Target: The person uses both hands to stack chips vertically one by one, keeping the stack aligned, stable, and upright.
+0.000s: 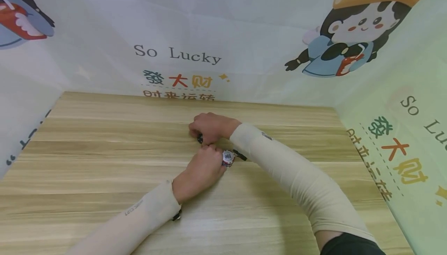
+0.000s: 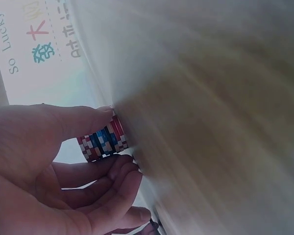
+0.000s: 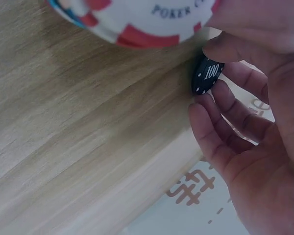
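Observation:
Low over the table, my left hand (image 1: 200, 169) holds a short stack of poker chips (image 1: 228, 158) between thumb and fingers. Red, blue and black edges show on the stack (image 2: 104, 142) in the left wrist view, its lower end at the tabletop. Just beyond, my right hand (image 1: 213, 126) pinches a black poker chip (image 3: 208, 76) marked 100, tilted up at the table surface. Only a sliver of that chip shows in the head view, beneath the right hand. Both hands are close together; the head view cannot tell whether they touch.
The wood-grain table (image 1: 115, 138) spreads out around both hands. A printed cloth wall (image 1: 262, 61) rises along its back edge, and a matching side wall (image 1: 415, 130) stands on the right. A small black piece (image 1: 240, 155) juts out at the right sleeve.

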A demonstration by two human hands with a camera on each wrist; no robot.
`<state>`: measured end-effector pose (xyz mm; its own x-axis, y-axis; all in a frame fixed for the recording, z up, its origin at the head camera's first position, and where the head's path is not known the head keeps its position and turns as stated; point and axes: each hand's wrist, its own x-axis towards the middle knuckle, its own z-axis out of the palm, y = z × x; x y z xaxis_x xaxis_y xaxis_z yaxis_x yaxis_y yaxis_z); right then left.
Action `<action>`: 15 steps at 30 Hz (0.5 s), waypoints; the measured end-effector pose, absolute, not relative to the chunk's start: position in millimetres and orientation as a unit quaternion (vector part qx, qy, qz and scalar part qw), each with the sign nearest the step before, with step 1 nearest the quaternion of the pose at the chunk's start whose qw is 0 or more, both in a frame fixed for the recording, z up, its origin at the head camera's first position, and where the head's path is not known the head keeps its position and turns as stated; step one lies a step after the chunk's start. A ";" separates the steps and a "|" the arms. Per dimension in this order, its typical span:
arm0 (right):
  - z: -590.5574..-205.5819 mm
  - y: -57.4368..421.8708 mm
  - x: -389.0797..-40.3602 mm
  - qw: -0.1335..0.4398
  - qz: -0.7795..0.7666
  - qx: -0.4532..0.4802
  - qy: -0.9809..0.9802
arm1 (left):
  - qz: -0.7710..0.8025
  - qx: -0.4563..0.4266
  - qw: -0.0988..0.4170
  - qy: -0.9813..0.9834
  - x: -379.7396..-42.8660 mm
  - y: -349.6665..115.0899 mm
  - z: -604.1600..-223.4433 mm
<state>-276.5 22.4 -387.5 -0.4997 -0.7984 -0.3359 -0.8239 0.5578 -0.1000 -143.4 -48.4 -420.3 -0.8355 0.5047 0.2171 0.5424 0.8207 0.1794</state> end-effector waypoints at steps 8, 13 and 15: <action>-384.7 30.6 -278.5 0.162 0.039 -0.461 0.871 | -0.123 -0.262 0.061 -0.955 -142.8 -46.5 -419.5; -384.4 35.8 -281.1 0.157 0.034 -0.461 0.873 | -0.114 -0.262 0.063 -0.956 -143.3 -47.2 -420.0; -384.8 38.2 -282.1 0.155 0.036 -0.462 0.873 | -0.114 -0.262 0.065 -0.956 -143.7 -47.5 -420.6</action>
